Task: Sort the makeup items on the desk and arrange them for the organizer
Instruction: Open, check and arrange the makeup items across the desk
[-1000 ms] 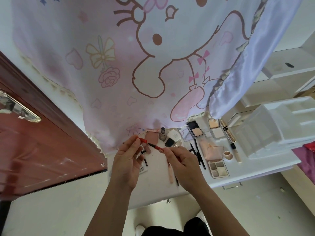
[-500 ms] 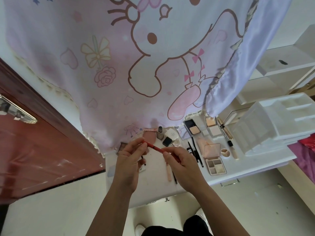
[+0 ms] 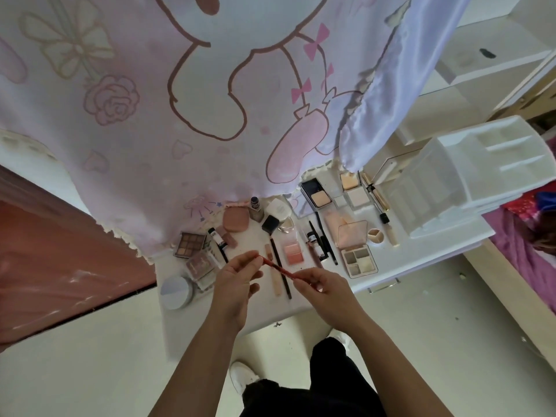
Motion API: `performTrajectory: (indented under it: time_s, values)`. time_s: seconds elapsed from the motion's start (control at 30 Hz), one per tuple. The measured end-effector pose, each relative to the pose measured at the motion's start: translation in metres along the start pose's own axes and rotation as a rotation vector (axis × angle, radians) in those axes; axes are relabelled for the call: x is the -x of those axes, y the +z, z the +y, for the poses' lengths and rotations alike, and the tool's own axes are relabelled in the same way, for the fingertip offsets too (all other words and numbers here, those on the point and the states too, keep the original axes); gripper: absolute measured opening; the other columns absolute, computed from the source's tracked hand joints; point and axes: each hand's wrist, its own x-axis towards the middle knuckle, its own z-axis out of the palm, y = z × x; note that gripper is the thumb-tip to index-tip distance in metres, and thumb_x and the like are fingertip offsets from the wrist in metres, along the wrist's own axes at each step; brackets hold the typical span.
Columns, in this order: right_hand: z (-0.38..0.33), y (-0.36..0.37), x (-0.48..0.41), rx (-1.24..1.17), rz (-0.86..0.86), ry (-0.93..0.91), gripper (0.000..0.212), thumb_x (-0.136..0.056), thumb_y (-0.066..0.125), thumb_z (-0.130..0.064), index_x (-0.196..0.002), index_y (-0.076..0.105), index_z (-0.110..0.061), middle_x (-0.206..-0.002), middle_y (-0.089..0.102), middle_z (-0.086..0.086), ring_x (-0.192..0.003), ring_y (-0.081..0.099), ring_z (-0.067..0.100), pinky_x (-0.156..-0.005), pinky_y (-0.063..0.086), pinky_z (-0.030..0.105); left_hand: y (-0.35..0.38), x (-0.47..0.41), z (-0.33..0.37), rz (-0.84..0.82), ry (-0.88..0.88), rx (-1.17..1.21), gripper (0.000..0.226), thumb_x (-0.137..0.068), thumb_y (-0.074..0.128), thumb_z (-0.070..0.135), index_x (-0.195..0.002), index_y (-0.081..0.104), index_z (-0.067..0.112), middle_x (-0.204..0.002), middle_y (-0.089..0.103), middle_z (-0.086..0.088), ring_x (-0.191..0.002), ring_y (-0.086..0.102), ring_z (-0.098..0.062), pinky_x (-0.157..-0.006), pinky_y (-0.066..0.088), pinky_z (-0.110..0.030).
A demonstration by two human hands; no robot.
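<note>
Pinches red pencil point(image 3: 278, 268) at both ends, just above desk point(image 3: 304, 305): left hand point(image 3: 237, 276) clamped on far end, right hand point(image 3: 326, 288) on near end. Lies slanted, long axis running far-left to near-right. Sits well left of organizer point(image 3: 469, 179); right hand nearer, likely the one to carry it.

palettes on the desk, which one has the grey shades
The four-pan palette right of the right hand, its clear lid raised. The brown palette at the left end has smaller pans; the blush between is pink.
</note>
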Motion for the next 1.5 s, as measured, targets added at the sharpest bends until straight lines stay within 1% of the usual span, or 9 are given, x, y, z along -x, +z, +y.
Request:
performTrajectory:
  time_s: [0.17, 0.37, 0.57, 0.67, 0.73, 0.8, 1.03, 1.3, 1.5]
  values:
    - [0.037, -0.034, -0.005, -0.017, 0.081, 0.112, 0.010, -0.093, 0.068, -0.029, -0.101, 0.073, -0.029, -0.086, 0.071, -0.015, -0.081, 0.062, -0.007, -0.071, 0.042, 0.011, 0.039, -0.028, -0.018, 0.020, -0.070, -0.037, 0.012, -0.091, 0.069, 0.011, -0.100, 0.071, 0.019, -0.095, 0.073, -0.004, -0.083, 0.059, -0.016, -0.072, 0.043, -0.031]
    - [0.083, -0.101, -0.018, -0.086, 0.300, 0.272, 0.005, -0.092, 0.069, -0.030, -0.095, 0.071, -0.032, -0.083, 0.072, -0.011, -0.080, 0.065, -0.001, -0.072, 0.044, 0.013, 0.128, -0.062, -0.037, -0.133, -0.066, -0.311, 0.014, -0.087, 0.075, 0.013, -0.100, 0.072, 0.014, -0.092, 0.072, -0.001, -0.082, 0.060, -0.015, -0.065, 0.044, -0.025]
    - [0.129, -0.163, -0.037, -0.099, 0.481, 0.416, 0.017, -0.092, 0.066, -0.038, -0.105, 0.074, -0.031, -0.093, 0.070, -0.013, -0.085, 0.062, 0.003, -0.072, 0.045, 0.020, 0.237, -0.101, -0.038, -0.264, 0.117, -0.637, 0.010, -0.087, 0.075, 0.014, -0.096, 0.075, 0.016, -0.090, 0.072, 0.008, -0.080, 0.064, 0.000, -0.062, 0.045, -0.006]
    - [0.146, -0.178, -0.053, -0.069, 0.530, 0.436, 0.019, -0.094, 0.063, -0.038, -0.108, 0.073, -0.030, -0.090, 0.068, -0.012, -0.082, 0.062, 0.003, -0.066, 0.044, 0.017, 0.275, -0.129, -0.036, -0.323, 0.236, -0.786, 0.010, -0.089, 0.073, 0.016, -0.098, 0.076, 0.018, -0.092, 0.073, 0.008, -0.079, 0.064, -0.001, -0.073, 0.051, -0.011]
    - [0.159, -0.186, -0.064, -0.038, 0.549, 0.454, 0.020, -0.096, 0.061, -0.039, -0.110, 0.072, -0.029, -0.093, 0.066, -0.011, -0.081, 0.060, 0.002, -0.064, 0.042, 0.015, 0.297, -0.147, -0.038, -0.345, 0.286, -0.922, 0.012, -0.090, 0.069, 0.016, -0.091, 0.077, 0.025, -0.087, 0.072, 0.012, -0.072, 0.062, -0.003, -0.068, 0.051, -0.018]
    - [0.170, -0.189, -0.075, 0.000, 0.566, 0.475, 0.021, -0.096, 0.060, -0.038, -0.111, 0.071, -0.029, -0.095, 0.064, -0.010, -0.082, 0.060, 0.002, -0.065, 0.042, 0.016, 0.313, -0.163, -0.043, -0.347, 0.306, -1.095, 0.016, -0.090, 0.064, 0.016, -0.089, 0.075, 0.029, -0.085, 0.066, 0.018, -0.071, 0.057, 0.000, -0.061, 0.042, -0.012]
    - [0.193, -0.184, -0.103, 0.142, 0.556, 0.455, 0.022, -0.097, 0.056, -0.043, -0.112, 0.069, -0.032, -0.102, 0.062, -0.007, -0.087, 0.063, 0.011, -0.082, 0.053, 0.031, 0.326, -0.194, -0.071, -0.249, 0.181, -1.262, 0.009, -0.087, 0.067, 0.016, -0.090, 0.073, 0.021, -0.089, 0.069, 0.009, -0.086, 0.064, -0.011, -0.062, 0.044, -0.020]
    - [0.190, -0.171, -0.113, 0.352, 0.517, 0.331, 0.021, -0.098, 0.056, -0.040, -0.113, 0.068, -0.032, -0.100, 0.063, -0.008, -0.086, 0.065, 0.015, -0.072, 0.051, 0.031, 0.325, -0.205, -0.084, -0.201, 0.208, -1.300, 0.010, -0.088, 0.067, 0.019, -0.091, 0.076, 0.020, -0.090, 0.073, 0.006, -0.085, 0.067, -0.014, -0.073, 0.055, -0.028]
    - [0.183, -0.171, -0.117, 0.502, 0.475, 0.307, 0.023, -0.097, 0.055, -0.045, -0.110, 0.068, -0.030, -0.094, 0.065, -0.006, -0.084, 0.064, 0.018, -0.065, 0.047, 0.029, 0.321, -0.205, -0.084, -0.214, 0.251, -1.388, 0.012, -0.090, 0.065, 0.022, -0.092, 0.077, 0.023, -0.090, 0.072, 0.006, -0.081, 0.065, -0.015, -0.062, 0.046, -0.024]
